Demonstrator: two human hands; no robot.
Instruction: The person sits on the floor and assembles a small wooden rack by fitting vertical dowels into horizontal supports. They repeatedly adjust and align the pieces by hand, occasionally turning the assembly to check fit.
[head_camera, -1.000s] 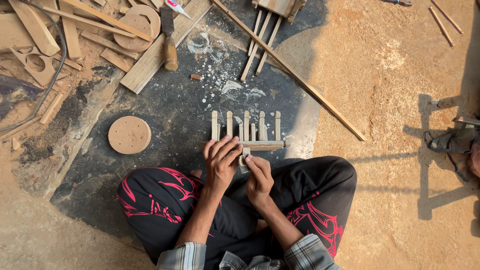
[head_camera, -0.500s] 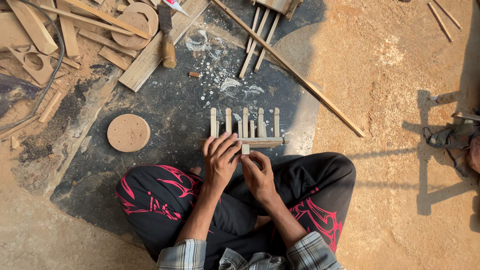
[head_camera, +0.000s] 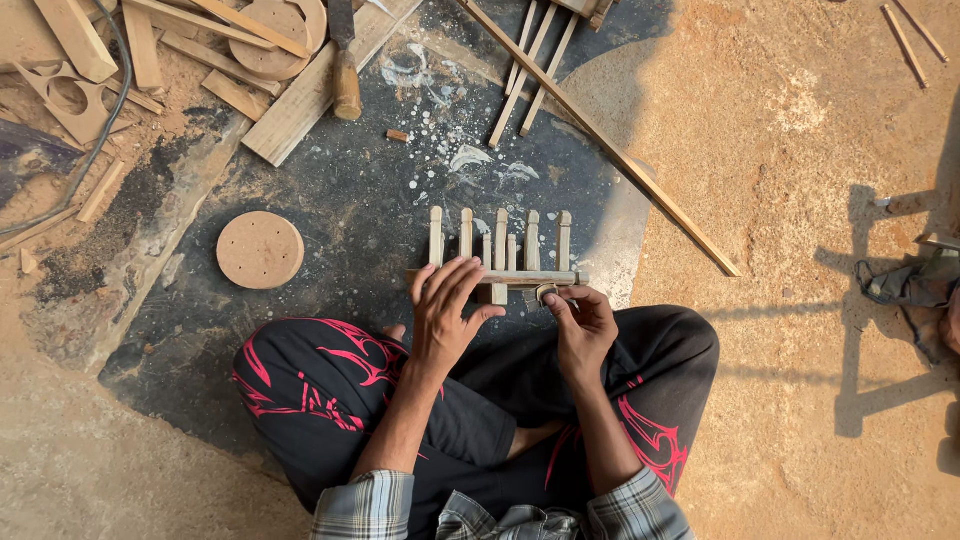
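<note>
A wooden rack (head_camera: 497, 262) is laid on the dark mat (head_camera: 340, 220), just before the crossed legs. It is pressed by the open left hand (head_camera: 447, 312); a small piece (head_camera: 545, 293) is pinched by the right hand (head_camera: 581, 325).

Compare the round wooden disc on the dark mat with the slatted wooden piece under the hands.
The round wooden disc lies flat and alone, untouched; the slatted wooden piece has the left hand on its crossbar and the right hand at its edge. The disc is one solid circle; the slatted piece is several short sticks on a crossbar. Both are pale wood on the dark mat.
</note>
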